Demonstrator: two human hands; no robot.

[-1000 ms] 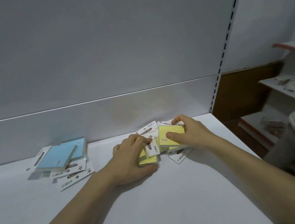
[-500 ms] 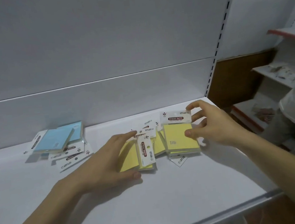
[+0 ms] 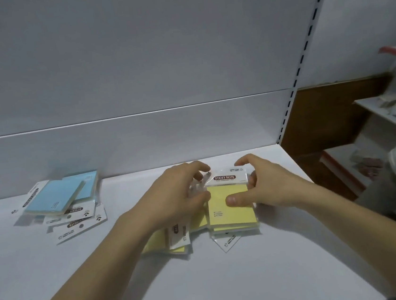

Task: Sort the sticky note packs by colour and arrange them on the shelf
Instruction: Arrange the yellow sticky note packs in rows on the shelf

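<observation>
**Yellow pile being squared up**

Head view: the right hand grips the yellow stack, thumb flat on its top face and fingers curled at its right edge. The left hand arches over the loose yellow packs just left of the stack; I cannot tell whether it holds anything. The yellow ones sit near the shelf's back edge, and the blue packs lie fanned at the back left, well apart. The colours look sorted, so the step in hand is probably tidying. Next, the loose packs need gathering onto the stack with edges flush. The packs are square paper pads in glossy film, likely slippery, with white card headers.
</observation>
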